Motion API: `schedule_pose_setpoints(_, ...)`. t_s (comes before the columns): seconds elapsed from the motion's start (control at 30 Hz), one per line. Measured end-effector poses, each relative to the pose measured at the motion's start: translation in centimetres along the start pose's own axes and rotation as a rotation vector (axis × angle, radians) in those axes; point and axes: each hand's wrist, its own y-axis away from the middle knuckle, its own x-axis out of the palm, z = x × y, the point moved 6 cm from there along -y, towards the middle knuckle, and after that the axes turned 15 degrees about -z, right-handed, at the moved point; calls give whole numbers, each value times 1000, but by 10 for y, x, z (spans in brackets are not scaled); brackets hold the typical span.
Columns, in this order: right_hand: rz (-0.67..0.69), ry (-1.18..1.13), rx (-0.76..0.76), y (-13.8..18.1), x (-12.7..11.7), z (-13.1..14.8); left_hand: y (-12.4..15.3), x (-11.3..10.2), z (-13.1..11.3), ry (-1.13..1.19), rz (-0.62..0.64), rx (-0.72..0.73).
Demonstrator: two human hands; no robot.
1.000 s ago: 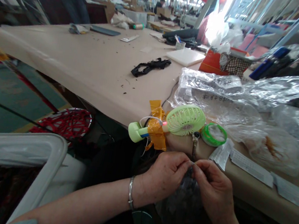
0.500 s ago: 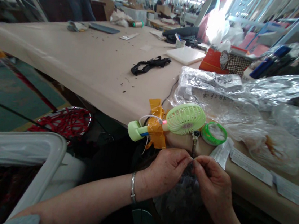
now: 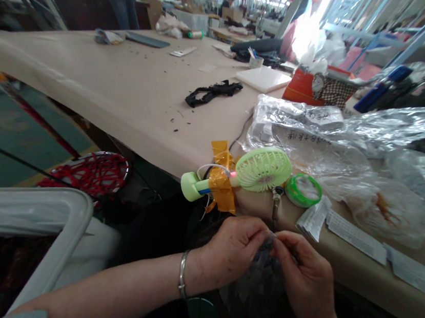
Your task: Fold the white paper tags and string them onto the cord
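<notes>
My left hand [image 3: 230, 251] and my right hand [image 3: 304, 278] meet just below the table's front edge, fingertips pinched together on the top of a clear plastic bag [image 3: 259, 283] that hangs between them over my lap. The bag holds something dark that I cannot make out. A silver bangle [image 3: 181, 280] sits on my left wrist. Right above the hands, a light green hand-held fan [image 3: 251, 171] is fixed to the table edge with yellow tape [image 3: 222, 183]. A green roll of tape [image 3: 303, 190] lies beside the fan.
The long beige table [image 3: 128, 87] carries a black strip of fabric [image 3: 213, 92], crumpled clear bags [image 3: 335, 138], paper labels [image 3: 354, 233], a white pad [image 3: 263, 78] and a red box [image 3: 302, 90]. A white-rimmed bin [image 3: 34, 220] stands at my left. A person stands far back left.
Both hands stay pinched on the bag and have shifted only slightly. The person at the far back has moved to the right.
</notes>
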Motion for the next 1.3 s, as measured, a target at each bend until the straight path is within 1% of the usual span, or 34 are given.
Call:
schedule_pose_setpoints(0.1, -7, 66, -145, 0, -14, 18, 9, -1, 8, -20, 23, -56)
schedule_pose_setpoints(0.17, -47, 136, -268, -8, -26, 27, 12, -2, 16, -34, 46, -89)
schedule_pose_setpoints(0.23, -104, 230, -406, -25, -37, 30, 14, -1, 24, -55, 75, -112)
schedule_pose_setpoints(0.33, -185, 429, -566, -57, -43, 21, 19, 1, 35, -103, 111, -160)
schedule_pose_setpoints(0.4, -172, 586, -586, -77, -37, 8, 25, 3, 42, -124, 134, -208)
schedule_pose_setpoints(0.47, -106, 707, -566, -90, -28, -4, 30, 5, 46, -132, 148, -253)
schedule_pose_setpoints(0.53, -50, 744, -542, -95, -22, -12, 35, 7, 49, -137, 161, -278)
schedule_pose_setpoints(0.6, -67, 663, -527, -94, -26, -12, 39, 9, 50, -138, 172, -288)
schedule_pose_setpoints(0.7, -218, 425, -480, -85, -49, -11, 43, 11, 54, -105, 175, -314)
schedule_pose_setpoints(0.77, -286, 334, -456, -73, -64, -14, 46, 13, 57, -75, 176, -334)
schedule_pose_setpoints(0.8, -290, 333, -459, -64, -68, -16, 47, 14, 58, -63, 184, -348)
schedule_pose_setpoints(0.87, -247, 406, -499, -44, -68, -22, 51, 17, 58, -41, 211, -380)
schedule_pose_setpoints(0.97, -161, 567, -590, -17, -59, -31, 56, 22, 55, -4, 247, -420)
schedule_pose_setpoints(1.03, -162, 621, -630, -6, -56, -34, 57, 25, 51, 25, 258, -442)
schedule_pose_setpoints(1.13, -205, 589, -641, -4, -57, -37, 58, 29, 46, 87, 261, -496)
schedule_pose_setpoints(1.3, -224, 402, -617, -10, -62, -37, 53, 38, 33, 194, 257, -574)
